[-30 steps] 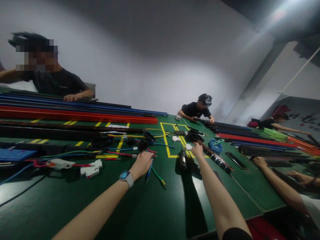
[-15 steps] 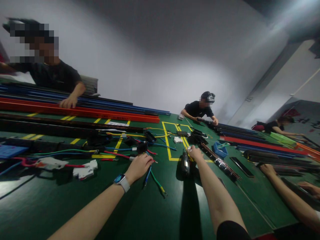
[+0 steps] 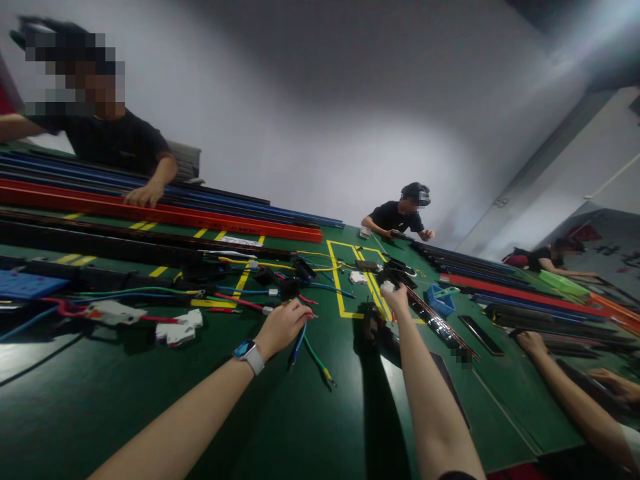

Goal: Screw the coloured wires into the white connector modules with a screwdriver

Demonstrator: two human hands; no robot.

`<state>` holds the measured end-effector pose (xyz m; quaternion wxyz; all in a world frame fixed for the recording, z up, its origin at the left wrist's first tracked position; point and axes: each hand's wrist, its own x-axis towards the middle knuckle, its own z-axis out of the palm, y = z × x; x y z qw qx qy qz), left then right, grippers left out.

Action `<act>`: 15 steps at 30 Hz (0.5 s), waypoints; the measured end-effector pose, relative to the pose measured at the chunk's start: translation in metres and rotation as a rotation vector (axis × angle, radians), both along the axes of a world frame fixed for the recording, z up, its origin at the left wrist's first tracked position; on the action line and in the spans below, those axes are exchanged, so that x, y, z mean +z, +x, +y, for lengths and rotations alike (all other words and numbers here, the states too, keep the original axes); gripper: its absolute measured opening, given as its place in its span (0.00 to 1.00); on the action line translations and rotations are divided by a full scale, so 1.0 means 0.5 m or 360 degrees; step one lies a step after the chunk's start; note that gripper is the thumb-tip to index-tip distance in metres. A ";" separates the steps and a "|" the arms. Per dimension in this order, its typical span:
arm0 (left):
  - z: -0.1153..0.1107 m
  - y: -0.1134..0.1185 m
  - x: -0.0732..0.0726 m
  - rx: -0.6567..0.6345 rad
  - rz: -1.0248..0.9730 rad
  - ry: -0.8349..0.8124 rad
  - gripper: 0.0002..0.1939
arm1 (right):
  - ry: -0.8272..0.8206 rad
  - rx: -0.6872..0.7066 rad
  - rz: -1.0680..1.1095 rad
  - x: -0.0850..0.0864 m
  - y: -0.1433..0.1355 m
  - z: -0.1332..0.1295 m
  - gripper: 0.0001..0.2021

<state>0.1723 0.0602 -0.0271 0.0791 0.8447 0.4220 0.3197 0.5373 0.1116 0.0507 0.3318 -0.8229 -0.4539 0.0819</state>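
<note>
My left hand, with a watch on its wrist, is closed round the end of a red wire at the middle of the green table. Blue and green wires come out from under its fingers. My right hand reaches farther forward, its fingers pinched on a small white part. Just left of the right forearm, a dark power tool stands on the table. White connector blocks lie to the left, joined to red wire.
Long orange rails and blue rails cross the far left. A blue basket and a black flat plate are at right. Two people work across the table; another person's hand rests at right.
My right hand has risen slightly forward from beside the power tool, the white part now showing in its fingers. My left hand stays at the red wire. The view has shifted a little.
</note>
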 end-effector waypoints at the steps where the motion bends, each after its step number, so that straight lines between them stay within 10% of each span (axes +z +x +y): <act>1: -0.001 -0.001 0.001 0.0012 -0.0009 0.0012 0.19 | 0.0112 0.0067 0.0144 0.004 -0.016 -0.013 0.19; 15: -0.013 -0.007 0.001 0.0125 -0.0114 0.0022 0.23 | 0.0758 0.0989 0.1065 -0.117 -0.284 -0.159 0.28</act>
